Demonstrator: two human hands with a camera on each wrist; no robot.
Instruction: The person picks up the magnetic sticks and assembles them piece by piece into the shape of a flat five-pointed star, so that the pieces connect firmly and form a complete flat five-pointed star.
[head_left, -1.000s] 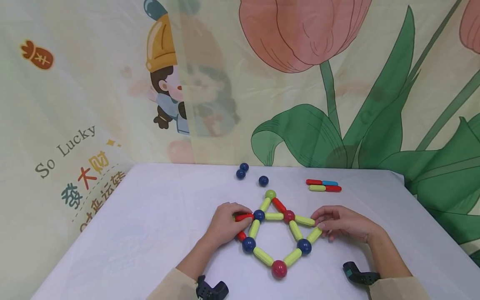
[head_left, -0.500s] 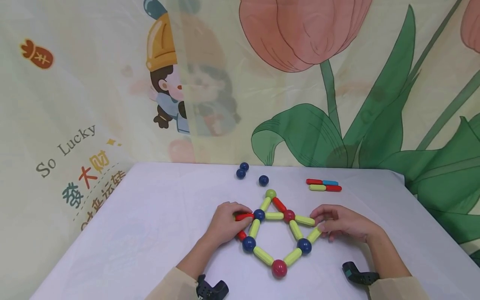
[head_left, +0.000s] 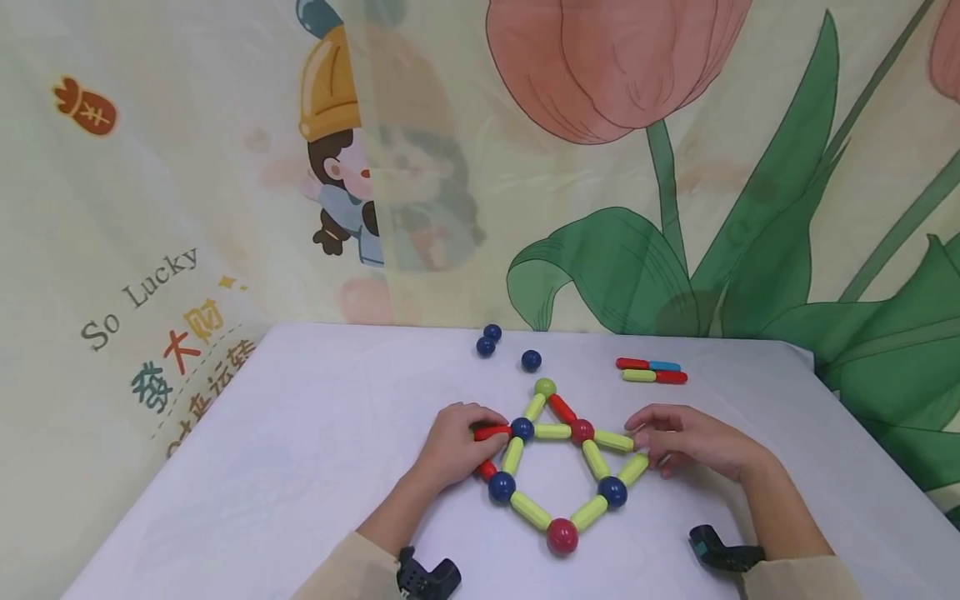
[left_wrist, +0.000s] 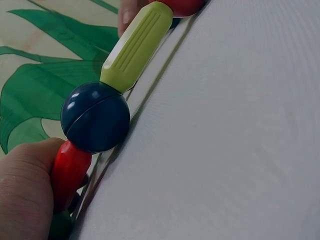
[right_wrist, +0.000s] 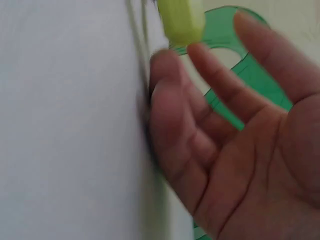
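A flat frame of magnetic rods and balls lies on the table, its yellow-green rods (head_left: 531,511) joined by blue balls (head_left: 502,487), red balls (head_left: 562,537) and a green ball (head_left: 545,387) at the far tip. At its left side my left hand (head_left: 457,442) pinches a red magnetic rod (left_wrist: 71,170) attached to a blue ball; the hand partly covers a second red rod (head_left: 487,469). My right hand (head_left: 701,442) holds nothing. Its loosely bent fingers (right_wrist: 225,82) hover by the free ends of two yellow-green rods (head_left: 635,469) on the right side.
Several loose pieces lie at the back: dark blue balls (head_left: 531,360) behind the frame, and two-coloured rods (head_left: 655,377) farther right. White cloth covers the table (head_left: 300,400), and a printed curtain (head_left: 435,167) hangs behind it.
My right hand has drawn slightly away from the rod ends and its fingers have loosened. The left hand keeps its hold. The head view has shifted a little.
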